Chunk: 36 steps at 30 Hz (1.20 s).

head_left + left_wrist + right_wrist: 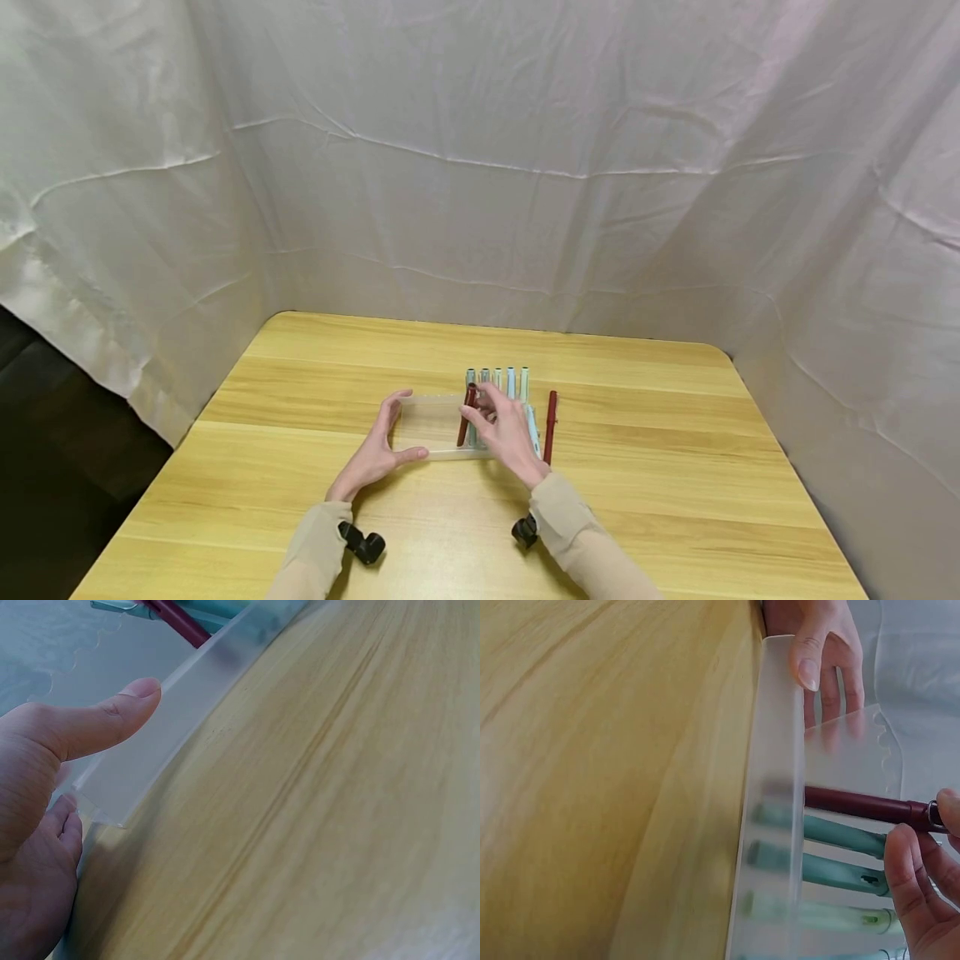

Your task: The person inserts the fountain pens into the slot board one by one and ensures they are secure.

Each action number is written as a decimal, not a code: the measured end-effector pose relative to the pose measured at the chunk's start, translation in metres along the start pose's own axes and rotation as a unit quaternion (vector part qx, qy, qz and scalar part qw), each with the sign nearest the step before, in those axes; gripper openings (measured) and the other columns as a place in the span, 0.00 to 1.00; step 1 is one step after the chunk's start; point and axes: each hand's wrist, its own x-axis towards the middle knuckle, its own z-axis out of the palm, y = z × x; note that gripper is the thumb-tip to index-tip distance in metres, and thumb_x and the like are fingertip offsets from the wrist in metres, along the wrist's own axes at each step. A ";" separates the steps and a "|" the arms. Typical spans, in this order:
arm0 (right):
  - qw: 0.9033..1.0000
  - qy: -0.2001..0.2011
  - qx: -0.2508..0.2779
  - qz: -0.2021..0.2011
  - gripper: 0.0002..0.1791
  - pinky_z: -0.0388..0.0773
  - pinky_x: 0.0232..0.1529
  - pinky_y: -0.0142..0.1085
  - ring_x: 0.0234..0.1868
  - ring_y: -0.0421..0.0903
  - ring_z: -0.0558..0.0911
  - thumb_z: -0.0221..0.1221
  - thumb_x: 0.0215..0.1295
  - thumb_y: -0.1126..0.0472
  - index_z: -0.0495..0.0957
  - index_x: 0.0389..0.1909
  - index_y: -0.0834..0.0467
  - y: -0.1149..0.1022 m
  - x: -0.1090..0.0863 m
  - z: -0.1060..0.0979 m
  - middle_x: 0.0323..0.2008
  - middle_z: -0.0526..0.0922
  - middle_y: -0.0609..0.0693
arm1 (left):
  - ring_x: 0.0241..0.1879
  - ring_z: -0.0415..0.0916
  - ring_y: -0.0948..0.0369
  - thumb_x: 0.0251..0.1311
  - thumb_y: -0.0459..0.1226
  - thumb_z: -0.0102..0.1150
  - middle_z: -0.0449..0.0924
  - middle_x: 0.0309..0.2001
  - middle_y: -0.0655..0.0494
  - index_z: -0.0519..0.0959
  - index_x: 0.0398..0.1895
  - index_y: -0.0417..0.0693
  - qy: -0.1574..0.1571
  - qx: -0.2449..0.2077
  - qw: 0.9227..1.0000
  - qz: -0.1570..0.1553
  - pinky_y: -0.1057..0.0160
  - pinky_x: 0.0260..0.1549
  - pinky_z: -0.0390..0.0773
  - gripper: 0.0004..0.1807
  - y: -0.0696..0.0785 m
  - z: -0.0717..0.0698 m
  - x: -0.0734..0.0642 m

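The left hand (pixel 377 452), spread wide, grips the case (pixel 431 423) by one end, apparently to steady it; the right hand (pixel 510 431) pinches a red pen (pixel 465 422) tilted into it beside a green pen (pixel 844 834).

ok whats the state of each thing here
clear tray: open-topped, partly filled
left hand: gripping tray's end
right hand: pinching held red pen
held red pen: tilted, lower end inside tray
pastel pens: side by side, near ends in tray
other red pen: lying on table
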 end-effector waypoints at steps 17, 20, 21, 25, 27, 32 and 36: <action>0.999 -0.008 -0.032 -0.032 0.21 0.72 0.17 0.23 0.21 0.36 0.77 0.63 0.68 0.58 0.76 0.59 0.61 -0.001 0.003 0.000 0.30 0.88 0.54 | 0.80 0.36 0.37 0.50 0.35 0.77 0.44 0.81 0.40 0.49 0.78 0.51 -0.002 -0.005 1.000 -0.003 0.35 0.79 0.38 0.57 0.001 -0.001 0.000; 0.999 -0.006 -0.028 -0.029 0.21 0.74 0.19 0.23 0.21 0.34 0.77 0.64 0.68 0.58 0.76 0.59 0.61 0.000 0.003 0.001 0.30 0.88 0.55 | 0.80 0.36 0.37 0.50 0.36 0.76 0.44 0.81 0.40 0.49 0.78 0.52 -0.003 -0.003 1.000 -0.001 0.35 0.79 0.38 0.57 0.002 -0.001 0.000; 0.999 -0.006 -0.025 -0.026 0.22 0.75 0.19 0.23 0.22 0.34 0.78 0.65 0.67 0.59 0.76 0.59 0.61 0.000 0.002 0.002 0.30 0.89 0.55 | 0.80 0.36 0.37 0.50 0.36 0.76 0.44 0.81 0.41 0.49 0.78 0.52 -0.003 -0.001 1.000 -0.001 0.35 0.79 0.39 0.57 0.002 0.000 0.000; 0.999 -0.007 -0.024 -0.022 0.23 0.77 0.20 0.23 0.22 0.36 0.80 0.65 0.66 0.59 0.75 0.60 0.62 -0.002 0.002 0.003 0.32 0.89 0.58 | 0.80 0.37 0.36 0.50 0.36 0.76 0.44 0.81 0.41 0.48 0.78 0.52 -0.003 0.001 1.000 0.000 0.35 0.78 0.39 0.57 0.002 0.000 0.000; 0.999 -0.007 -0.026 -0.019 0.23 0.76 0.19 0.23 0.22 0.36 0.80 0.65 0.66 0.59 0.75 0.60 0.62 -0.003 0.003 0.004 0.33 0.89 0.58 | 0.80 0.37 0.36 0.50 0.36 0.76 0.44 0.81 0.41 0.48 0.78 0.52 -0.003 0.003 1.000 0.000 0.35 0.78 0.39 0.57 0.001 0.000 0.000; 0.999 -0.007 -0.031 -0.011 0.24 0.76 0.19 0.23 0.21 0.35 0.78 0.65 0.67 0.58 0.74 0.61 0.62 -0.004 0.003 0.004 0.35 0.90 0.60 | 0.80 0.37 0.36 0.51 0.37 0.76 0.44 0.81 0.41 0.48 0.79 0.52 -0.004 0.005 1.000 -0.002 0.35 0.79 0.39 0.57 0.000 -0.001 0.000; 0.998 0.006 -0.056 -0.035 0.27 0.75 0.19 0.22 0.20 0.35 0.78 0.66 0.66 0.58 0.73 0.63 0.62 -0.002 0.006 0.007 0.34 0.89 0.58 | 0.80 0.36 0.36 0.51 0.37 0.76 0.44 0.81 0.41 0.48 0.79 0.51 -0.004 0.005 1.000 0.001 0.35 0.79 0.39 0.57 0.000 -0.001 0.000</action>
